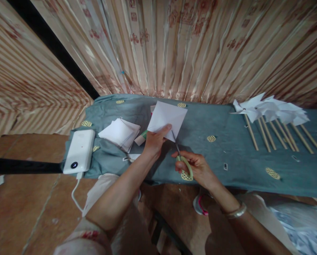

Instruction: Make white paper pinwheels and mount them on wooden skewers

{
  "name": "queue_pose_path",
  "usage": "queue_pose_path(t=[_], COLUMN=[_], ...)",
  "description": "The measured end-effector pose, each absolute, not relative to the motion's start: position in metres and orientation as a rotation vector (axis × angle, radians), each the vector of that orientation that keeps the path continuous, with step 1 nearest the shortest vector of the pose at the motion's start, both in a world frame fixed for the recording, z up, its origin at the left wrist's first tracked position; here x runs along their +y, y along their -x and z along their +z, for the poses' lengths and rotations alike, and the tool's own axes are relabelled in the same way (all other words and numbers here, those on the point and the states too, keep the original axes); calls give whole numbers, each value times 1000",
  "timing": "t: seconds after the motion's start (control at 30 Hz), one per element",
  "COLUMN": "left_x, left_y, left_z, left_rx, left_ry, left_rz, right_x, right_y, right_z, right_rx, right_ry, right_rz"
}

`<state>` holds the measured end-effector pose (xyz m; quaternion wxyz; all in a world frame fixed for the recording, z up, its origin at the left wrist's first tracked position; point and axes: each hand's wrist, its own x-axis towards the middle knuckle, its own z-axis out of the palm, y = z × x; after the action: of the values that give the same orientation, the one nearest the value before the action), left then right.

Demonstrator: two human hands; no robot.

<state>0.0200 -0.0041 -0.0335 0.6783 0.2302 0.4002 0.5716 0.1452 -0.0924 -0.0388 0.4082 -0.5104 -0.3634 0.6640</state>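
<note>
My left hand (157,140) grips a square sheet of white paper (169,115), its thumb flat on top near the middle. In my right hand (194,166) is a pair of scissors (186,165) with pale green handles. Their blades meet the paper at its lower corner and point toward its centre. Left of my left hand lies a pile of white paper sheets (120,132). A small box-like item with a green part (141,138) is partly hidden behind my left hand and the paper.
Several white paper pinwheels (275,109) on wooden sticks (279,134) lie at the right on the grey-green cloth (217,124). A white power bank (80,150) with a cable (75,194) rests at the left edge. Patterned curtains (158,46) hang behind, beside a black pole (55,49).
</note>
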Motion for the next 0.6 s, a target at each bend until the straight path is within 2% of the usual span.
queue_pose_path(t=[0.3,0.6], left_x=[-5,-6], left_y=[-18,-17], left_z=[-28,-41], left_rx=[952,977], left_ry=[-526,-743], left_rz=[1229,1231], right_x=[-93,-91], right_y=[-147,-148], right_z=[-43,-39], right_rx=[-945,-974], right_ry=[1281,1284], right_rz=[1652,1605])
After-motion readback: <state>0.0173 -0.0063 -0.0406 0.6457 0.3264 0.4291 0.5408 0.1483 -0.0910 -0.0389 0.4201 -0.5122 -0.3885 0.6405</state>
